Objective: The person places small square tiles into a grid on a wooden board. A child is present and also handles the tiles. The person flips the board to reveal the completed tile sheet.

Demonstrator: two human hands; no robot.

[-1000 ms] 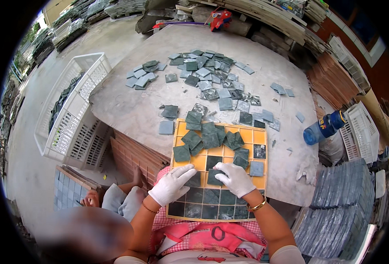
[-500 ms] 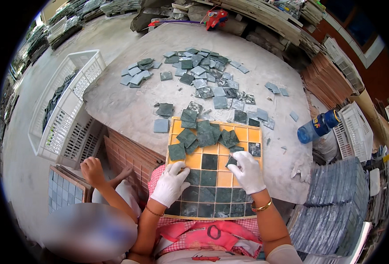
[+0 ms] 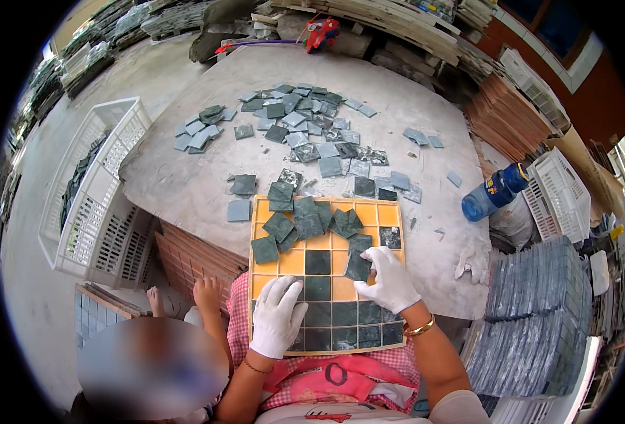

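Note:
A yellow gridded tray [image 3: 256, 212] rests in front of me, its near rows filled with dark green square stone tiles [image 3: 344, 312]. My right hand [image 3: 389, 280], in a white glove, pinches a dark green tile [image 3: 357, 266] between thumb and fingers above the right part of the grid. Also gloved, my left hand [image 3: 277, 314] lies on the tray's left side, fingers stretched over the grid and thumb apart; it covers some cells. Several loose green tiles [image 3: 278, 226] lie overlapping across the tray's far cells. One mottled tile [image 3: 390, 237] sits at the right edge.
Beyond the tray, many loose tiles [image 3: 330, 167] are scattered on the grey table [image 3: 185, 162]. A blue bottle [image 3: 493, 192] stands at the right, near stacked tile sheets [image 3: 539, 283]. White crates [image 3: 104, 219] are at the left. Another person's hand [image 3: 208, 291] is close on my left.
The view has shifted, moving the table leftward in the picture. My right hand's tile is now tilted up and more visible. My left fingers have straightened. The other person's hand has moved nearer the table.

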